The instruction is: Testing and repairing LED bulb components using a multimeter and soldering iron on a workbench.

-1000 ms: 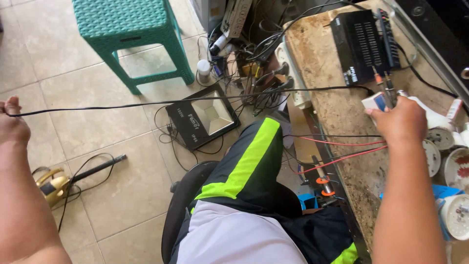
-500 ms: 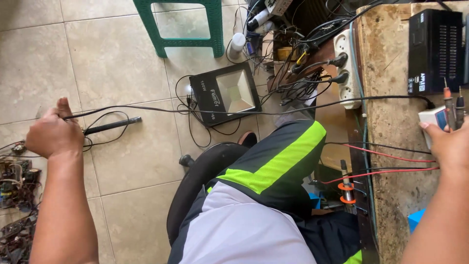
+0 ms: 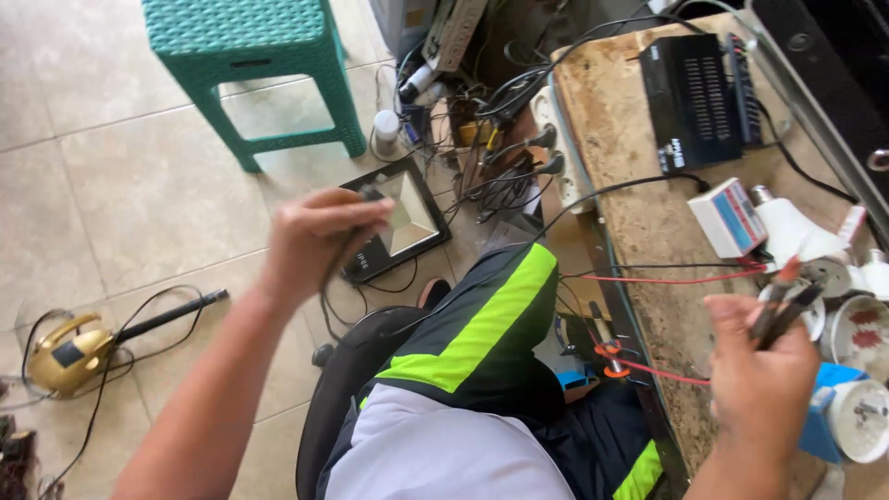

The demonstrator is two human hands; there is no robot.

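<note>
The left hand, at centre left of the frame, had its fingers curled shut around a thin black cable that ran rightward up onto the workbench. The right hand, lower right, pinched two slim probes between thumb and fingers. The cable looked light, limp and smooth, best gripped along its sheath. Below lay a floodlight, and a green stool stood upper left.

Left hand raised, fingers curled; right hand fisted low.
</note>
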